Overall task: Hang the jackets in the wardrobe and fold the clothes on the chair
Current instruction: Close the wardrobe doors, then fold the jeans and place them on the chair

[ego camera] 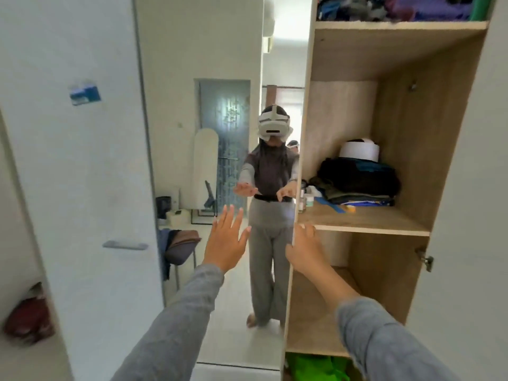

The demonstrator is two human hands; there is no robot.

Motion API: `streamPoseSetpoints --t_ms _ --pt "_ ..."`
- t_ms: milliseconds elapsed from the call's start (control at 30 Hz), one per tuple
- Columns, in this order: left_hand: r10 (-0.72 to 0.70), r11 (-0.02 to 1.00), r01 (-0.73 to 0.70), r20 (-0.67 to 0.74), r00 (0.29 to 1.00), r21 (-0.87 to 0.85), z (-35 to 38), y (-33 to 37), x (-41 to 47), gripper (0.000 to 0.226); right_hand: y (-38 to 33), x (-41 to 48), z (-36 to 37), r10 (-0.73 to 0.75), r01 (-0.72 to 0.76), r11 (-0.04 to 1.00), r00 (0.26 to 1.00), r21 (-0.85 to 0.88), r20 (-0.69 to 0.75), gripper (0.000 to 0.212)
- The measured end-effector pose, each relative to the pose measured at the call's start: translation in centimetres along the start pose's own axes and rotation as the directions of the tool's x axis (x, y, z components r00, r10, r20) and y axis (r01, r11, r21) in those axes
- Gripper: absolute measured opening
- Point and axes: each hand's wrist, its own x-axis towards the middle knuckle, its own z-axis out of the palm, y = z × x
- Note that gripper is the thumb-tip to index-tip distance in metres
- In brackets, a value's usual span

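I face a wooden wardrobe [365,228] whose right compartment stands uncovered. My left hand [226,240] is held up flat in front of the mirrored door [220,133], fingers spread, holding nothing. My right hand [306,250] rests at the right edge of that mirrored door, beside the front of the middle shelf, fingers bent over the edge. In the mirror I see the chair [180,250] behind me with dark clothes draped over it. No jacket is in either hand.
A pile of folded dark clothes [357,182] and a white roll [358,151] sit on the middle shelf. More clothes fill the top shelf [395,8]. A green bag [316,367] lies at the bottom. A white door with a handle [125,245] stands at left.
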Motion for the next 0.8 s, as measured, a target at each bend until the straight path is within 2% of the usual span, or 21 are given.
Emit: streamPoseSetpoints --t_ms 133,233,300,367,433,533,633,700,800 --pt "-0.163 0.983 0.166 -0.040 0.986 0.074 -6.8 -10.3 -5.9 0.056 -11.1 -1.7 6.5 -0.170 0.155 0.980 0.978 0.127 0.118 0.062" --pt "-0.226 0.961 0.229 -0.040 0.973 0.153 -10.0 -14.6 -9.6 0.056 -16.6 -3.0 9.5 -0.260 0.233 0.956 0.954 0.180 0.146 0.057" --pt "-0.302 0.929 0.310 -0.070 0.951 0.205 -12.7 -18.5 -13.0 0.057 -21.4 -4.4 12.2 -0.362 0.320 0.921 0.913 0.220 0.188 0.052" --pt "-0.393 0.881 0.406 -0.102 0.914 0.241 -15.7 -22.2 -16.7 0.057 -26.4 -6.3 15.2 -0.448 0.392 0.884 0.865 0.254 0.227 0.056" --pt "-0.496 0.808 0.519 -0.154 0.855 0.279 -19.2 -25.8 -21.7 0.056 -32.1 -9.1 18.5 -0.556 0.479 0.825 0.782 0.299 0.282 0.059" --pt "-0.603 0.702 0.632 -0.198 0.773 0.329 -23.2 -29.6 -27.7 0.056 -39.1 -13.1 22.0 -0.645 0.535 0.762 0.679 0.365 0.351 0.057" --pt "-0.708 0.566 0.751 -0.266 0.654 0.340 -28.1 -33.9 -34.4 0.056 -47.4 -18.5 26.1 -0.766 0.619 0.642 0.528 0.452 0.366 0.055" --pt "-0.750 0.479 0.802 -0.310 0.585 0.356 -31.1 -36.7 -38.3 0.056 -52.3 -21.8 28.3 -0.825 0.659 0.563 0.420 0.498 0.378 0.058" --pt "-0.782 0.370 0.845 -0.362 0.507 0.385 -35.2 -40.5 -43.0 0.055 -58.5 -25.6 31.5 -0.874 0.676 0.479 0.310 0.559 0.374 0.059"
